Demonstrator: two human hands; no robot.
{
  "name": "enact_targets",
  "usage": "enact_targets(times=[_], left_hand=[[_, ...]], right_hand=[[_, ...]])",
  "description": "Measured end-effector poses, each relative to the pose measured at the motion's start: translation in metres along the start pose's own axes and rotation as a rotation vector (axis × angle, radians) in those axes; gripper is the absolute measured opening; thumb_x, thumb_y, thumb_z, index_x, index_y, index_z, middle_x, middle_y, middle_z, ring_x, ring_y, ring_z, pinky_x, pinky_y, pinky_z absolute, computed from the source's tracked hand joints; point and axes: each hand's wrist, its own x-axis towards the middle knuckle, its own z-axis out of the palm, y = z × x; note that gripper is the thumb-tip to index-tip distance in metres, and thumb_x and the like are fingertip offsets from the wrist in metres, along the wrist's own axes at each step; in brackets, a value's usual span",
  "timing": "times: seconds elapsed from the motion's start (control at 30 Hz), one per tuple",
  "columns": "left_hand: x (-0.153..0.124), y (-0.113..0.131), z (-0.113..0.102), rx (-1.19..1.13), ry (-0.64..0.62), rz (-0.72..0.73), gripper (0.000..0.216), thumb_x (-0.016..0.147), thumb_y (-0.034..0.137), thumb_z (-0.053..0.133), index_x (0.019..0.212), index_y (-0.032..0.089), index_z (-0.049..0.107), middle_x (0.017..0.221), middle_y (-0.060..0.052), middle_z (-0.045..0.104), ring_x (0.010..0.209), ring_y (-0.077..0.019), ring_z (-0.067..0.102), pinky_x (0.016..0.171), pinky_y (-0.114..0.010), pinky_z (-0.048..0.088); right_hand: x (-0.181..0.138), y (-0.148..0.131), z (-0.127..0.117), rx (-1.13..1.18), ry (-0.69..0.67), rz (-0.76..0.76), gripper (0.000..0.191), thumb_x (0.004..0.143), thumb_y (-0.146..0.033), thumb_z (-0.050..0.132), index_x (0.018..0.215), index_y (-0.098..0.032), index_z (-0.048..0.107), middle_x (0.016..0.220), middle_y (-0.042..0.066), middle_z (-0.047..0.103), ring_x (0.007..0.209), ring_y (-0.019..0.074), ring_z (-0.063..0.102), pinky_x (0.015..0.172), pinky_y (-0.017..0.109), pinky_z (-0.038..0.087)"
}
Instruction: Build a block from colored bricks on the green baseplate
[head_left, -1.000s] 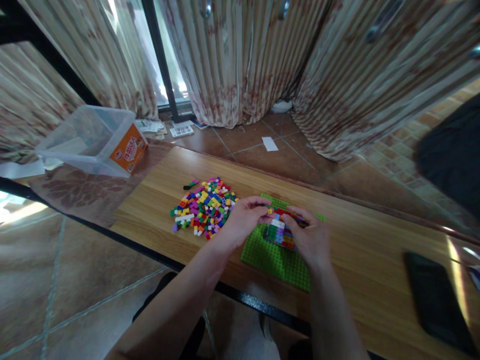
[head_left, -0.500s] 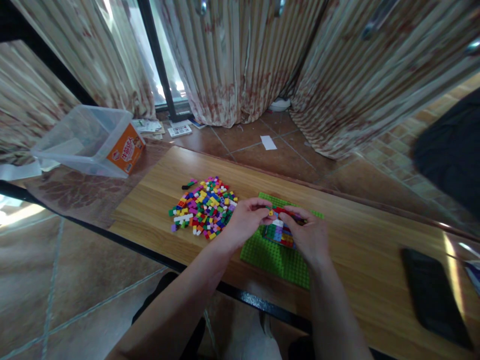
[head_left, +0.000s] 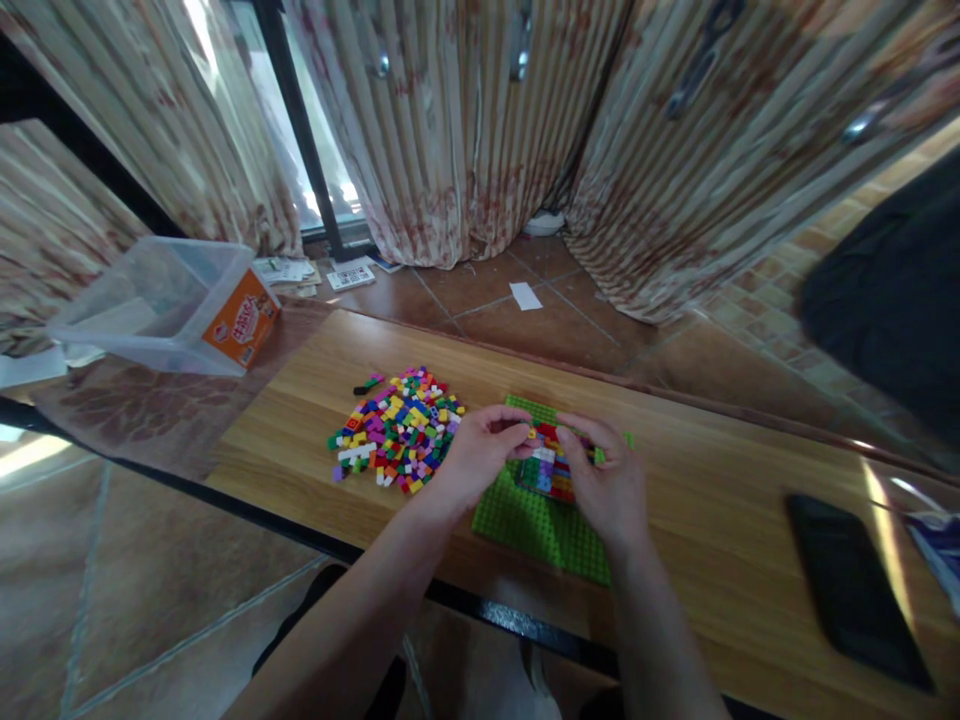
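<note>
A green studded baseplate (head_left: 525, 520) lies on the wooden table (head_left: 720, 500) in front of me. A patch of many-coloured small bricks (head_left: 546, 474) is built up on it. My left hand (head_left: 480, 455) is pinched on a small yellow brick (head_left: 530, 433) at the top edge of that patch. My right hand (head_left: 607, 480) rests over the patch's right side, fingers curled against the bricks. A loose pile of coloured bricks (head_left: 397, 428) lies just left of my left hand.
A clear plastic tub (head_left: 150, 300) with an orange label stands on a patterned surface at the far left. A black phone (head_left: 855, 585) lies at the table's right. Striped curtains hang behind. A dark shape (head_left: 892, 290) fills the right edge. Papers lie on the tiled floor.
Both hands have stayed at the brick patch with small finger shifts. The view has drifted slightly, so everything sits a little further left and lower.
</note>
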Motion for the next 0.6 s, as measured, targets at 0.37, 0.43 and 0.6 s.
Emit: enact_targets(times=[0.37,0.43,0.6], left_hand=[[-0.003,-0.0013,-0.0002,-0.046,-0.068,0.032,0.029,0.064,0.022,0.084,0.087,0.011,0.07,0.075,-0.003,0.071,0.068,-0.0101,0.066,0.067,-0.022,0.053],[-0.0028,-0.0017,-0.0004,-0.051,-0.065,0.025,0.03,0.063,0.022,0.085,0.087,0.011,0.071,0.075,-0.003,0.071,0.066,-0.0098,0.065,0.065,-0.022,0.052],[-0.0018,-0.0028,-0.0006,-0.047,-0.068,0.05,0.029,0.06,0.02,0.086,0.084,0.012,0.071,0.075,-0.001,0.069,0.064,-0.008,0.063,0.064,-0.021,0.051]], right_hand=[[-0.0018,-0.0125,-0.0015,-0.006,-0.097,-0.073,0.022,0.09,-0.043,0.062,0.101,-0.031,0.077,0.116,0.006,0.069,0.112,0.0256,0.06,0.101,0.048,0.045],[-0.0018,-0.0121,-0.0015,0.011,-0.095,-0.06,0.021,0.089,-0.043,0.064,0.101,-0.032,0.077,0.116,0.006,0.069,0.112,0.0255,0.06,0.101,0.048,0.045],[-0.0015,-0.0107,-0.0024,0.043,-0.104,-0.044,0.02,0.086,-0.042,0.067,0.101,-0.033,0.078,0.116,0.005,0.069,0.112,0.0252,0.06,0.101,0.048,0.045]])
